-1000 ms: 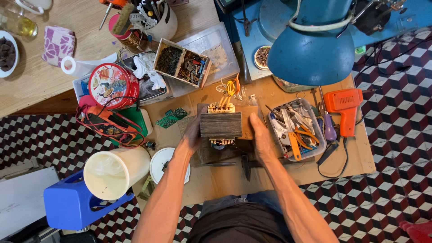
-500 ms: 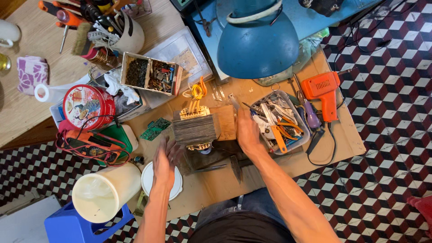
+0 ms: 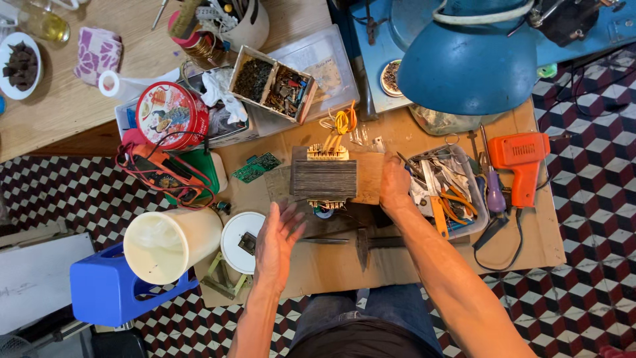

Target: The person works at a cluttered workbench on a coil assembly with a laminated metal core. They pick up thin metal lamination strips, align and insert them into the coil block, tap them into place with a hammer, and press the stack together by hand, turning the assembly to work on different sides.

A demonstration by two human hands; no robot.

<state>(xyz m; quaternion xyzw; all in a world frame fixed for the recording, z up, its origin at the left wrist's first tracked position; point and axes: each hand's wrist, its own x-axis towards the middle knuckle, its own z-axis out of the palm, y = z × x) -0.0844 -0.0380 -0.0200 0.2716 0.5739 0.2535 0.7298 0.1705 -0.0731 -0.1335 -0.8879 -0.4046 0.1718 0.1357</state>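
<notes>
Right now the right hand (image 3: 395,189) presses flat against the right side of the transformer (image 3: 324,179), fingers resting on its edge rather than curled round it, so the grip is a steadying touch and not a clench. The left hand (image 3: 277,240) hovers open and released just below the block's lower left corner, palm up, holding nothing.

That transformer sits near the middle of the cardboard-covered surface (image 3: 530,232), a dark stack of thin metal plates with a pale winding frame showing at top and bottom and yellow and orange wires (image 3: 341,121) looping off its far end. By its build it is probably dense, heavy and rigid; the flat plate sides look like the firm places to hold, while the wires and winding ends look easy to damage.

Just right of the hand, a clear plastic tray (image 3: 476,199) holds pliers, cutters and other hand tools. Beyond it lies an orange soldering gun (image 3: 520,159). Farther up, a divided cardboard box (image 3: 275,83) carries small dark hardware in one half and mixed parts in the other. To the left stand a round red tin (image 3: 171,115) and a cream plastic tub (image 3: 169,244), whose contents I cannot make out.
</notes>
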